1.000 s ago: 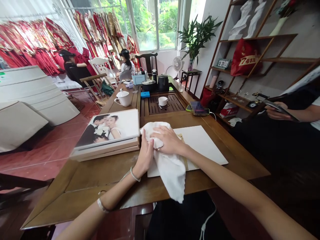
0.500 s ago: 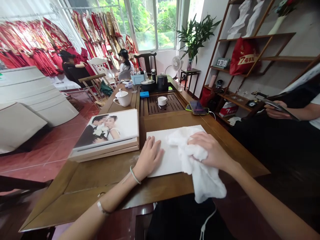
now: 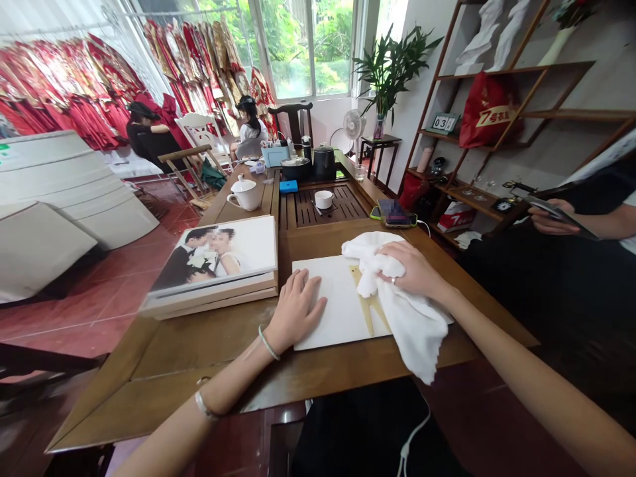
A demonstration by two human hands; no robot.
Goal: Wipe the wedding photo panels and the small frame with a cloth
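On the wooden table before me lies a flat white board (image 3: 330, 311) with a tan figure (image 3: 368, 311) on its face, partly covered. My left hand (image 3: 301, 308) rests on the board's left side, fingers stretched out. Bunched in my right hand (image 3: 410, 268) is a white cloth (image 3: 417, 331), pressed on the board's right part, its loose end hanging past the table's front edge. The cloth hides the board's right side. A stack of framed photos (image 3: 226, 255) lies left of my left hand, the top one showing a couple.
Beyond the board are a slatted tea tray (image 3: 342, 211) with a white cup (image 3: 324, 199), a lidded white mug (image 3: 243, 193) and a phone (image 3: 395, 213) on a cable. At the right, a person's hand (image 3: 551, 215) holds a flat device. Two people sit farther back.
My right hand and the cloth have shifted slightly up and to the right across the board, uncovering the tan figure. My left hand stays in place.
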